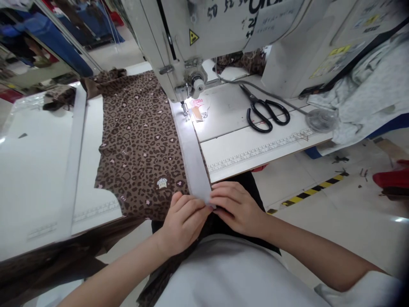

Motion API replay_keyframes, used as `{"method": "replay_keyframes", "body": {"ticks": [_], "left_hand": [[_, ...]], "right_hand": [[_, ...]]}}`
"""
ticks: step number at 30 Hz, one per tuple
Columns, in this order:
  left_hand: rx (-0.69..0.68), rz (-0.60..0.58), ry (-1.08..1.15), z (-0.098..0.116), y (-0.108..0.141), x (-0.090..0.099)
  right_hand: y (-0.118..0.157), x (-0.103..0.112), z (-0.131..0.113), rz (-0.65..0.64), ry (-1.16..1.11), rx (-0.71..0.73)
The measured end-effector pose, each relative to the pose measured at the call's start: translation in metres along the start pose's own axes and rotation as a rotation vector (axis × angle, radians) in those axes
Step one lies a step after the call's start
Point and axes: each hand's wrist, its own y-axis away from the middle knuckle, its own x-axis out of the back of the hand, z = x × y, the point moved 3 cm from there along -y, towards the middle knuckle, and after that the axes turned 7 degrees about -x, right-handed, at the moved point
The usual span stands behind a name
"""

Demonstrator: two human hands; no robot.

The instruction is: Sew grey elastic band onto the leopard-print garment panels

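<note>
Brown leopard-print fabric point(137, 136) lies on the sewing table, with a pale strip point(191, 153) running along its right edge from the presser foot point(184, 110) to the table's front edge. My left hand point(183, 221) is closed on the fabric edge at the near end of the strip. Close beside it, my right hand point(238, 209) pinches the same edge, its fingertips almost touching the left ones. Beneath the fingers, the fabric hangs down toward my lap. Fingertips and folds partly hide the grip.
The sewing machine point(223, 25) rises over the far side of the table. Black-handled scissors point(263, 111) lie right of the needle, near a cable and a round clear object point(321, 120). Pale fabric point(373, 89) is heaped at right. A printed ruler point(255, 151) follows the front edge.
</note>
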Motion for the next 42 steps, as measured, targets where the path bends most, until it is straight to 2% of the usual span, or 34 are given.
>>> {"method": "replay_keyframes", "body": {"ticks": [3,6,9,11,16,22,26,30,42], "left_hand": [[0.023,-0.075,0.145,-0.002,-0.007,0.003],[0.111,-0.134,0.326,-0.018,-0.021,0.011],[0.252,-0.109,0.280,-0.048,-0.035,0.022],[0.276,-0.136,0.165,-0.067,-0.042,0.025],[0.247,-0.249,0.013,-0.097,-0.047,0.020],[0.163,-0.237,-0.025,-0.127,-0.066,0.024],[0.167,-0.234,-0.070,-0.122,-0.071,0.022],[0.236,-0.239,0.017,-0.120,-0.069,0.016],[0.097,-0.220,0.006,-0.191,-0.097,0.026]], "right_hand": [[-0.008,0.000,-0.002,-0.031,0.113,0.188],[-0.018,0.005,-0.008,-0.136,0.173,0.261],[-0.027,0.013,-0.017,-0.221,0.186,0.240],[-0.031,0.015,-0.021,-0.234,0.177,0.221],[-0.045,0.010,-0.014,-0.225,0.197,0.197],[-0.077,0.006,0.007,-0.221,0.246,0.224],[-0.096,0.005,0.020,-0.229,0.276,0.242],[-0.114,0.004,0.034,-0.204,0.312,0.242],[-0.171,-0.002,0.069,-0.203,0.464,0.211]]}}
